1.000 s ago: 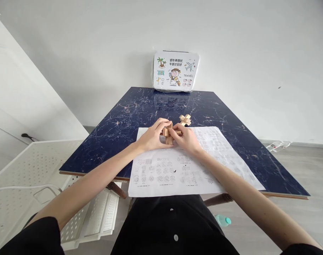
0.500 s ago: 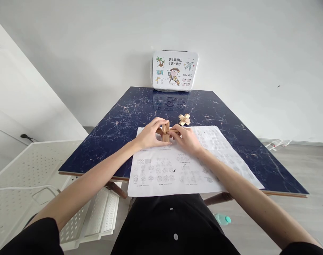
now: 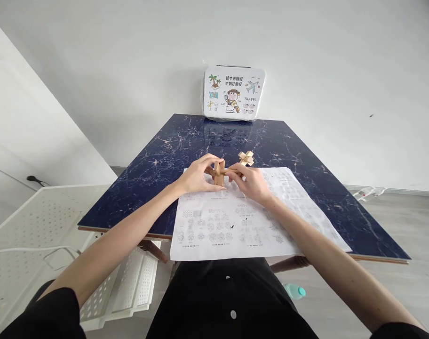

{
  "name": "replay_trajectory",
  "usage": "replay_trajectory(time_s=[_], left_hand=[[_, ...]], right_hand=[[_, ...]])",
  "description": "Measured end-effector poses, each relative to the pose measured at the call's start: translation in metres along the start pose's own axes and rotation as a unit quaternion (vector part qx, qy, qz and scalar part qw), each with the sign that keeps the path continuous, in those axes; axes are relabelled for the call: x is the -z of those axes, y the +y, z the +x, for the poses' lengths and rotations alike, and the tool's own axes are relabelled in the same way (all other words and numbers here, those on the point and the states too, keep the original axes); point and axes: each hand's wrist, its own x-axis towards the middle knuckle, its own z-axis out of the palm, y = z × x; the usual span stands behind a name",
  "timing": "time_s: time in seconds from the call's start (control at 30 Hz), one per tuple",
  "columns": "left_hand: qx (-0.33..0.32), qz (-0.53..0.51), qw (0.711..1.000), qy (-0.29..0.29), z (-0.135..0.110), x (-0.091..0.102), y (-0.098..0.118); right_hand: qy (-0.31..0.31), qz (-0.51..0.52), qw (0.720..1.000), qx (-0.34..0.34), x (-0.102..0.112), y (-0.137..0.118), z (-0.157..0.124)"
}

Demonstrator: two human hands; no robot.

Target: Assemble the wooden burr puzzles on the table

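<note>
My left hand (image 3: 199, 175) is closed round a wooden burr puzzle (image 3: 219, 173), thumb below and fingers above its upright pieces. From the right, my right hand (image 3: 249, 181) pinches a wooden stick (image 3: 231, 170) that lies crosswise at the puzzle's middle; how deep it sits in there I cannot tell. Beneath both hands lies a printed instruction sheet (image 3: 214, 226) with rows of small diagrams. A second wooden burr puzzle (image 3: 246, 158), star-shaped and assembled, rests just beyond my right hand.
The dark blue marbled table (image 3: 147, 155) carries the sheet. A white cartoon-printed case (image 3: 233, 92) leans on the wall at the far edge. To the left stands a white perforated rack (image 3: 52, 212) with a cable. A bottle with a teal cap (image 3: 295, 291) is on the floor.
My right hand has shifted slightly to the right, and more of the stick shows between it and the puzzle. My left hand keeps its hold on the puzzle.
</note>
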Motion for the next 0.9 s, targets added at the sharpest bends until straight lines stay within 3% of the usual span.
replay_trajectory(time_s=[0.33,0.7,0.9], left_hand=[[0.001,0.025,1.000,-0.007,0.000,-0.001,-0.002],[0.002,0.003,1.000,-0.001,0.000,-0.011,0.014],[0.028,-0.045,0.999,-0.003,0.001,-0.013,0.014]], right_hand=[[-0.036,0.004,0.999,0.012,0.000,0.000,-0.003],[-0.080,-0.002,0.996,-0.024,-0.015,-0.004,-0.009],[-0.067,0.018,0.997,-0.047,-0.012,-0.010,-0.006]])
